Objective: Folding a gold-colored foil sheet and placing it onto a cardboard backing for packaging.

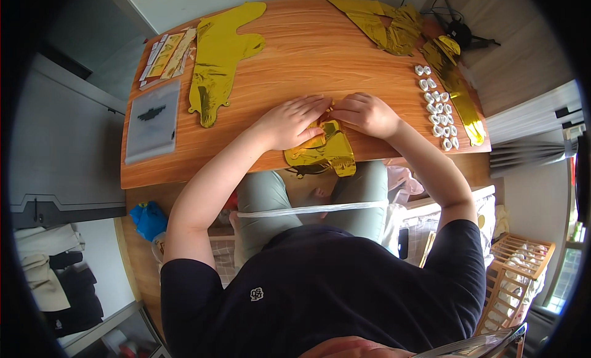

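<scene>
A crinkled gold foil balloon (332, 150), flat and partly folded, lies at the table's front edge, its lower end hanging over. My left hand (294, 121) rests flat across it, fingers stretched to the right and thumb on the foil. At the balloon's upper end my right hand (368, 116) is closed, thumb and fingers pinching the foil beside my left fingertips. Both hands cover much of that upper end, so the exact grip is partly hidden.
Other flat gold foil balloons lie at the left (215, 56), the far right (394, 28) and along the right edge (455, 87). Several small white rings (438, 108) stand in rows at the right. A clear plastic sleeve (151, 127) and flat packets (166, 56) lie left.
</scene>
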Available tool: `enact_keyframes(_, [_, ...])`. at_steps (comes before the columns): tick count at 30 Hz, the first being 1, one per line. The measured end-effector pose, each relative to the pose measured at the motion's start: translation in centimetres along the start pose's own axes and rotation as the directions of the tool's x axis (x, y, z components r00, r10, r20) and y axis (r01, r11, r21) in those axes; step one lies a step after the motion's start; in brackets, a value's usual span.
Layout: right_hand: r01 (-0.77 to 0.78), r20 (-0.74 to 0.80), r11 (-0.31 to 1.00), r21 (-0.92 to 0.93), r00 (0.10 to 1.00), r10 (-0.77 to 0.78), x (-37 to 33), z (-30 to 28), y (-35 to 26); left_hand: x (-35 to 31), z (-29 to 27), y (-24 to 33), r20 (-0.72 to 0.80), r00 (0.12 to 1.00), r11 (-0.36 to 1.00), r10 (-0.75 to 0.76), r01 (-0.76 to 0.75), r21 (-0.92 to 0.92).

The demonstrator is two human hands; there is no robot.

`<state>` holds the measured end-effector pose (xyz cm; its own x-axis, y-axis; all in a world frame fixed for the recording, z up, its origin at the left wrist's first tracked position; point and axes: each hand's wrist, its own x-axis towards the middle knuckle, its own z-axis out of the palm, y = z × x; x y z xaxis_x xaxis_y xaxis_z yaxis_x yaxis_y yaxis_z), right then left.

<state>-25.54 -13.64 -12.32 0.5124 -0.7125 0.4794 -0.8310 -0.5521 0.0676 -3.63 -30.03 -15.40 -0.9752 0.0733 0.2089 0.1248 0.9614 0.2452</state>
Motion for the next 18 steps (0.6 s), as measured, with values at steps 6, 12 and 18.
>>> enact_keyframes(6, [-0.398,0.06,0.87,0.292,0.915,0.399,0.1,0.3,-2.9,-0.2,0.2,-0.1,0.0,1.0,1.0,0.004,-0.004,0.0])
enact_keyframes(12, [-0.577,0.143,0.694,0.431,0.803,0.579,0.2,-0.4,-4.5,-0.2,0.1,0.2,0.038,0.999,1.0,-0.013,0.012,0.011])
enact_keyframes(18, [-0.493,0.086,0.825,0.277,0.867,0.49,-1.0,-0.1,-4.8,-0.2,0.6,-0.2,-0.026,0.999,0.998,0.041,-0.039,0.054])
